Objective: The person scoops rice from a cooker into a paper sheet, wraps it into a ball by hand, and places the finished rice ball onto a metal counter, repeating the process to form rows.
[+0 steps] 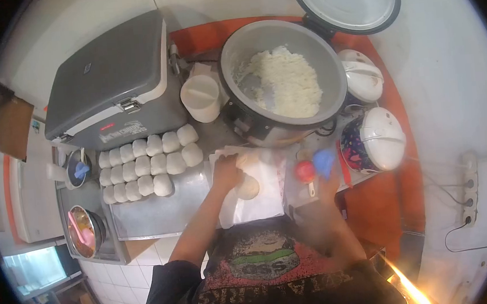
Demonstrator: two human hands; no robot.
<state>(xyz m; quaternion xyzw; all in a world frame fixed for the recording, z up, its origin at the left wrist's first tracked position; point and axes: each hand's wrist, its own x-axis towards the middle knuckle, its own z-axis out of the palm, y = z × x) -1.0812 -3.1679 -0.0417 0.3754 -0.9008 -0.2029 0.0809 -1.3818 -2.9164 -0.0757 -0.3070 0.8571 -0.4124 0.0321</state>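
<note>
My left hand [226,172] rests over white paper sheets [267,198], its fingers at the upper left of a round mound of rice [248,187]. Whether those fingers grip a sheet is too small to tell. Off to the right, my right hand [329,183] is blurred, beside a blue object [324,161] that looks like a scoop. A red round piece [304,171] with a pale handle lies just left of it. Above the papers stands a large open cooker [232,84] with white rice [288,82] inside.
Several wrapped white bundles [143,167] line a metal tray [187,201], below a grey cooler box [108,71]. A white cup [200,99] stands beside the cooker. Two lidded containers [384,139] [362,80] are at the right. Bowls [95,223] [78,169] sit at the left.
</note>
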